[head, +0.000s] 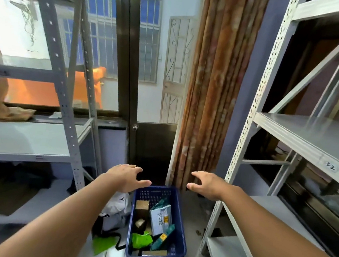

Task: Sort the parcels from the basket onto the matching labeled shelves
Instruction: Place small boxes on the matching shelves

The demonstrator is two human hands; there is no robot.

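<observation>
Head view: looking down an aisle between two racks, both arms stretched forward.
Basket: dark blue perforated plastic basket (157, 227) on the floor, low centre, long axis running near to far.
Contents: white soft mailer with handwriting (159, 219), brown cardboard box (142, 208), bright green plastic pouch (141, 240), teal packet (162, 239); other parcels too small to tell apart.
Left hand (126, 177): fingers spread and empty, hovering above the basket's far left corner.
Right hand (206, 185): fingers spread and empty, hovering to the right of the far rim, further off it.
Key relation: parcels lie below and nearer than both hands, so the reach must drop and draw back; left looks the closer.
Right rack: grey metal shelf with handwritten label "3-2" (331, 166), right of the basket.
Left rack: grey metal shelving (30, 138); its label is illegible.
</observation>
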